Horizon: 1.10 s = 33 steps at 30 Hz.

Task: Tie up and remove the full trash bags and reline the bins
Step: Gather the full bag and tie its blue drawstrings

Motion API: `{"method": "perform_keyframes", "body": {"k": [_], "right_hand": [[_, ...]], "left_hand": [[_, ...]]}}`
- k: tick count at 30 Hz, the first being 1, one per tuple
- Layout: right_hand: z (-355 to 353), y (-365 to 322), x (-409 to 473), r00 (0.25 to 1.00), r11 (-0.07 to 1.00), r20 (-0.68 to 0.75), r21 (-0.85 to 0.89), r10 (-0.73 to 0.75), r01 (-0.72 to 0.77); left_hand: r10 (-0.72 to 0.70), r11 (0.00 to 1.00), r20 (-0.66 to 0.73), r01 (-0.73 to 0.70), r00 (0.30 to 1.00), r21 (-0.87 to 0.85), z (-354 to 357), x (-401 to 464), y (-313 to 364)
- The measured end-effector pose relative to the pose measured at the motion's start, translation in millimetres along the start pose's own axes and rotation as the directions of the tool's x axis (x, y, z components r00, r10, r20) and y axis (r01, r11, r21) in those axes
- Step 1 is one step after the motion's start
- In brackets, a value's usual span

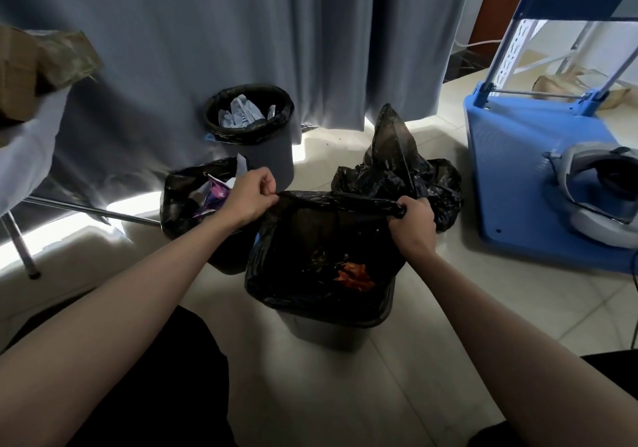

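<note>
Both hands, left hand point(250, 193) and right hand point(414, 220), grip the black bag point(310, 239) holding red trash point(354, 274) in its bin point(321, 332).

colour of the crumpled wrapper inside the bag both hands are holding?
Red-orange wrapper, seen through the black bag held by left hand and right hand; head view.

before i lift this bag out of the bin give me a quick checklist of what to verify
1. Left hand pinches the black bag rim: ok.
2. Right hand grips the bunched rim on the other side: ok.
3. Bag mouth closed or tied: not ok, it is stretched open between the hands.
4. Bag free of the grey bin: not ok, the near edge is folded over the bin's rim.
5. Bag free of tears: cannot tell.
6. Floor space to set it down: ok, bare tiles to the right.
</note>
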State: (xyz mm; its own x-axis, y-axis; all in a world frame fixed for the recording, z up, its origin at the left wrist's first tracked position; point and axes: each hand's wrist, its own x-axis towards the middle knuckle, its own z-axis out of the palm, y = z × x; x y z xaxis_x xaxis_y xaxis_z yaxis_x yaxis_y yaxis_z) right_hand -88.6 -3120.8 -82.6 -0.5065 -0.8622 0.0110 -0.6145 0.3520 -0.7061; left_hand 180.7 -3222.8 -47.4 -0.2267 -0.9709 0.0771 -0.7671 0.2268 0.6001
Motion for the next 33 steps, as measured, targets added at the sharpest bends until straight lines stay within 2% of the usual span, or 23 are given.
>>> {"method": "perform_keyframes", "body": {"k": [2,3,5,6,7,8,10,12,14,16,19,21,22,24,26,28,33], "right_hand": [[-3.0,-4.9,-1.5,0.996,0.999,0.084,0.024,-0.024,0.022],[-5.0,-7.7,-3.0,0.990,0.999,0.140,0.021,-0.034,0.031],[-7.8,-14.2,-5.9,0.974,0.997,0.211,0.009,-0.077,0.077],[-8.2,-16.5,-6.7,0.973,0.993,0.196,0.017,-0.121,0.120],[-8.9,-18.4,-7.1,0.975,0.988,0.161,0.048,-0.154,0.148],[-10.6,-20.4,-6.6,0.979,0.982,0.111,0.102,-0.169,0.158],[-17.7,-22.9,-5.1,0.990,0.965,0.038,0.230,-0.136,0.123],[-23.6,-17.5,-2.0,0.995,0.953,0.047,0.294,-0.086,0.068],[-28.8,-9.0,-4.5,0.996,0.973,0.094,0.231,0.007,-0.028],[-36.4,-5.6,-11.6,0.981,0.976,0.142,0.155,0.132,-0.154],[-52.8,-14.4,-22.0,0.897,0.933,0.362,0.156,0.253,-0.326],[-60.9,-20.9,-29.1,0.802,0.931,0.539,0.085,0.257,-0.356],[-62.1,-22.7,-31.3,0.773,0.938,0.582,0.050,0.251,-0.343],[-60.8,-25.1,-32.1,0.796,0.951,0.556,0.034,0.237,-0.307],[-60.8,-24.3,-29.6,0.875,0.956,0.431,0.082,0.219,-0.280],[-64.9,-22.9,-27.5,0.919,0.958,0.340,0.130,0.201,-0.257],[-77.2,-23.3,-33.2,0.932,0.956,0.316,0.170,0.179,-0.241]], "left_hand": [[-0.129,0.992,0.082,0.129,0.988,0.006,-1.2,-2.5,-3.5],[-0.208,0.977,0.154,0.198,0.966,0.078,-4.0,-4.0,-4.2],[-0.330,0.932,0.329,0.251,0.885,0.261,-10.4,-9.6,-2.7],[-0.372,0.916,0.387,0.266,0.843,0.300,-12.4,-11.6,-0.9],[-0.385,0.913,0.402,0.278,0.831,0.299,-13.3,-11.8,0.0],[-0.365,0.923,0.375,0.279,0.852,0.264,-13.2,-11.6,1.0],[-0.301,0.953,0.246,0.281,0.922,0.113,-13.0,-9.1,1.6],[-0.290,0.954,0.167,0.297,0.942,-0.022,-16.0,-9.9,5.8],[-0.316,0.941,0.216,0.335,0.924,-0.056,-21.5,-14.2,9.5],[-0.376,0.920,0.338,0.392,0.863,0.022,-27.9,-19.3,9.7],[-0.428,0.896,0.480,0.430,0.766,0.114,-34.9,-28.9,6.4],[-0.421,0.895,0.496,0.436,0.760,0.092,-37.6,-34.8,5.3],[-0.415,0.896,0.495,0.437,0.763,0.079,-38.8,-37.5,6.4],[-0.409,0.893,0.477,0.448,0.778,0.037,-42.3,-41.9,10.1],[-0.410,0.885,0.450,0.465,0.794,-0.015,-46.1,-44.2,14.1],[-0.408,0.876,0.414,0.476,0.814,-0.073,-49.0,-46.5,17.6],[-0.383,0.844,0.333,0.473,0.862,-0.254,-52.4,-48.0,23.4]]}}
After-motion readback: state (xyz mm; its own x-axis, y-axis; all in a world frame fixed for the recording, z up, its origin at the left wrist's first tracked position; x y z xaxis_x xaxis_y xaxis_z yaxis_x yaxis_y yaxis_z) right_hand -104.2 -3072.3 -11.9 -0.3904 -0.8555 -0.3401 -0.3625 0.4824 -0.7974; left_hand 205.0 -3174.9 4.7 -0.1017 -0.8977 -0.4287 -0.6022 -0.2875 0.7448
